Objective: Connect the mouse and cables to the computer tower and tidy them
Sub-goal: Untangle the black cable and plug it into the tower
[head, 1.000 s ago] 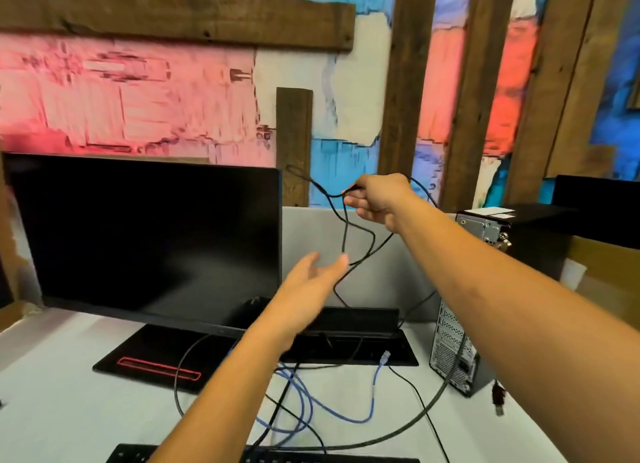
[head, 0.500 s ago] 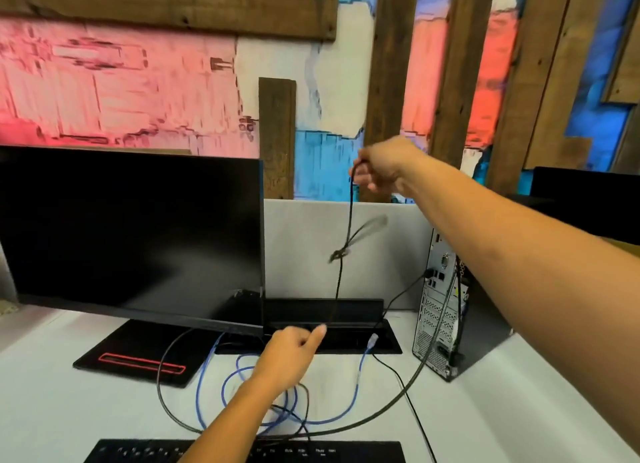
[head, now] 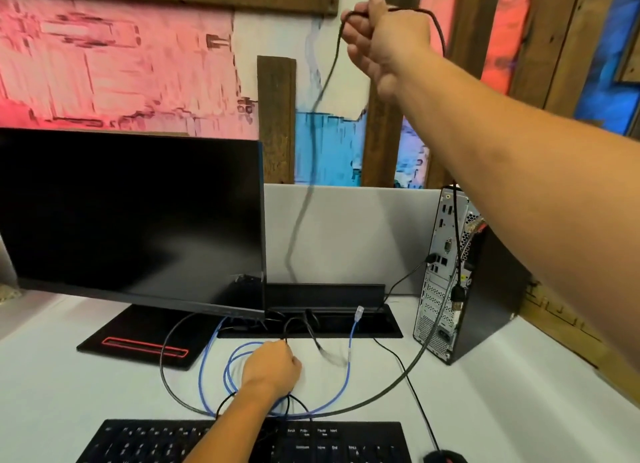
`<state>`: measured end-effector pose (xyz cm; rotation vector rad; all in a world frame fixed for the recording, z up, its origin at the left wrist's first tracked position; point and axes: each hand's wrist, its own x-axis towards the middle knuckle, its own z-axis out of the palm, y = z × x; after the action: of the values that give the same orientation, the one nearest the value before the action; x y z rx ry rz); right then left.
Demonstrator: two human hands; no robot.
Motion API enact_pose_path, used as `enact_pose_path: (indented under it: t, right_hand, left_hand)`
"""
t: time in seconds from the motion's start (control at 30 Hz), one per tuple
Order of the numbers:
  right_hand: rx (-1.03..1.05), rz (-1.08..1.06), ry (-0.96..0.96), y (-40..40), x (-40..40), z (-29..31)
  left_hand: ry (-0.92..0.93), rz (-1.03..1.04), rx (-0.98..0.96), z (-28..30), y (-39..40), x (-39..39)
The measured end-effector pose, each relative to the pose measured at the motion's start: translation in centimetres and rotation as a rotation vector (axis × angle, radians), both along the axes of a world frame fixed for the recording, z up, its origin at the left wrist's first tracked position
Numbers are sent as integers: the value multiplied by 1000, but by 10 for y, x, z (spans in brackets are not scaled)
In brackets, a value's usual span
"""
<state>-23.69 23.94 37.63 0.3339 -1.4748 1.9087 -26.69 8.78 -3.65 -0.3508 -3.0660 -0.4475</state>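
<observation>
My right hand (head: 384,40) is raised high against the wall and grips a thin black cable (head: 313,123). That cable hangs down, blurred, toward the desk's cable slot (head: 325,293). Its free plug end (head: 458,298) dangles from my right forearm beside the computer tower (head: 481,289). The tower stands at the right with its port side turned toward me. My left hand (head: 272,367) rests on the desk, closed on a black cable among coils of blue network cable (head: 346,376). A black mouse (head: 445,457) sits at the bottom edge.
A black monitor (head: 131,220) on a flat stand fills the left. A black keyboard (head: 242,442) lies along the near edge. A thick grey-black cable (head: 398,383) loops across the white desk to the tower. A grey divider panel (head: 346,234) stands behind the slot.
My right hand has lifted the black cable much higher, drawing it out straight. My left hand dropped from mid-air to the desk and closed on a cable by the blue coils.
</observation>
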Motion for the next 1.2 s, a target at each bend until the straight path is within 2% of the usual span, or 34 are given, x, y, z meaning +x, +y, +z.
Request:
enact_pose_path:
  t: [0.2,0.53,0.63,0.7,0.77,0.83,0.9,0.93,0.97,1.0,1.03,1.07,1.13,1.2]
  right_hand:
    - [124,-16,-61,-14,10,-1]
    - [210,-92,-219,-23,14,-16]
    - [212,-102,-226,-25,13,-13]
    - [237,-112,-236,-25,12,-11]
    - [272,-129,-261,-25,10,-11]
    - [325,-139,-313,-25,10,-13]
    - [439,-123,-400,-25,9,-16]
    - [517,-99,-457,-25,10,-18]
    - [600,-61,-523,-26,10,-20]
    - [677,-11,-598,-27,10,-23]
    - [745,46,-678,-28,10,-25]
    - [801,104,-760,-29,11,-27]
    - [891,178,-886,-28,12,-28]
    - [1012,161,-922,-20,14,-21]
  left_hand:
    - [-17,-25,15,1,-1,0]
    - [-154,-71,97,27,0,-1]
    - [-254,-130,129,66,2,3]
    - [-332,-210,21,113,1,11]
    - [-256,-241,-88,170,-6,24]
    - [12,-210,55,224,-15,41]
    - [368,-114,465,269,-22,55]
    - [468,-83,710,288,-22,58]
    - [432,-92,937,305,-20,57]
    - [278,-147,1100,317,-16,56]
    - [78,-213,1160,324,-10,55]
    - [-60,-257,1133,324,-5,51]
    - [-60,-242,1081,312,-3,39]
    - [-26,-226,1177,295,-11,26]
